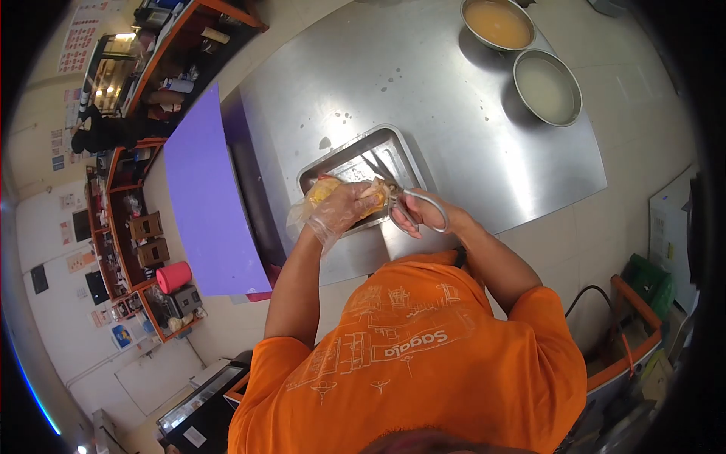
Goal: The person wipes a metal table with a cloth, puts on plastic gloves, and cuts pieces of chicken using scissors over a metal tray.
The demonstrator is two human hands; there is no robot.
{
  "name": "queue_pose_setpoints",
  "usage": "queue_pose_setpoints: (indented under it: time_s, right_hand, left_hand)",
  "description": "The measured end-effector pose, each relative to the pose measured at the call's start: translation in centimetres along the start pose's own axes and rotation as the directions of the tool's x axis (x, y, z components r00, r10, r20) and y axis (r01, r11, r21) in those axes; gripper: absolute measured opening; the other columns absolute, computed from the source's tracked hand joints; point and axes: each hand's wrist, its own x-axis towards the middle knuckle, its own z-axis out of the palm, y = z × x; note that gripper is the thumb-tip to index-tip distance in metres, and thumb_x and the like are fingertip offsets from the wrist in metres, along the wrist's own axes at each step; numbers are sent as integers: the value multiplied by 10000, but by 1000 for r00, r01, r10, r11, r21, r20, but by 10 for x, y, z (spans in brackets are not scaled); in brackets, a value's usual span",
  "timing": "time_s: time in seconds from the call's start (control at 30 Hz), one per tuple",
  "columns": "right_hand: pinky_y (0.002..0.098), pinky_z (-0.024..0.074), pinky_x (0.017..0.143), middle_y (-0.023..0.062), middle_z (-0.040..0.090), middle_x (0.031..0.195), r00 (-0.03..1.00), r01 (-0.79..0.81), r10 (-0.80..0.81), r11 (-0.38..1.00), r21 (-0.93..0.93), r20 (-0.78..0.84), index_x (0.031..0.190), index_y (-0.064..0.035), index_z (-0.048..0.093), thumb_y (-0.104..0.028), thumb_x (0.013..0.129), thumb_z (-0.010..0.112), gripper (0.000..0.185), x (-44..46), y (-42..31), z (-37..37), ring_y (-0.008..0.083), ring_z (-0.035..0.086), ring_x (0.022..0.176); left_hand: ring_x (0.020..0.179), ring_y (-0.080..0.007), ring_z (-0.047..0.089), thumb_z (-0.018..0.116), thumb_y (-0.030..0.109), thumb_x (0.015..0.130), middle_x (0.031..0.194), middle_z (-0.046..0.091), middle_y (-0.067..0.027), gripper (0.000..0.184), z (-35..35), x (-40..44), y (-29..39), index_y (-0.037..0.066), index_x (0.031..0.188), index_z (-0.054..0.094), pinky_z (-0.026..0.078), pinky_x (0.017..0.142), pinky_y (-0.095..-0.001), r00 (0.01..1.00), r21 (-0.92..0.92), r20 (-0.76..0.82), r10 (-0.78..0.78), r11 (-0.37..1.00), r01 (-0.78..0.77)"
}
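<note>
My left hand [342,212], in a clear plastic glove, is closed around a yellowish piece of meat [324,188] that looks like chicken. Part of the meat shows on either side of my fingers; the rest is hidden under them. My right hand [425,213] grips grey metal scissors [393,187] by the ring handles. Their blades are spread apart and point up and left, close to the right end of the meat. Below both hands lies a rectangular metal tray [411,151], whose near side my hands partly cover.
The tray rests on a steel table [295,98] with scattered wet drops. Two round bowls stand at its far right, one with orange liquid [498,24], one with cloudy whitish liquid [546,88]. A purple panel [200,204] borders the left. Shelves stand beyond it, with a person in dark clothes [113,134].
</note>
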Motion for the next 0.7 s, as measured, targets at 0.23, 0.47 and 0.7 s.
queue_pose_setpoints:
  time_s: [0.23,0.47,0.7]
  right_hand:
    - [299,458,546,31,475,724,984,5,25,986,166,-175,863,-71,494,-555,1073,295,564,-26,-22,-13,150,488,612]
    - [295,459,547,31,487,735,943,3,29,996,94,-332,849,-71,502,-589,1055,343,580,-63,-27,-24,150,493,607]
    - [281,449,529,13,479,678,897,-134,118,991,-7,-425,769,-79,501,-625,1036,387,619,-69,-6,-26,128,492,554]
  left_hand:
    - [965,-245,617,625,318,1006,1064,689,-147,401,-11,67,-30,33,1288,616,481,905,-359,985,267,132,108,953,-140]
    - [966,-339,681,660,233,905,994,701,-210,351,-9,147,-125,38,1197,663,530,852,-418,931,433,-239,276,888,-152]
    - [810,-302,668,646,185,919,909,692,-168,271,-25,120,-92,25,1136,655,532,750,-395,975,7,-218,37,999,-36]
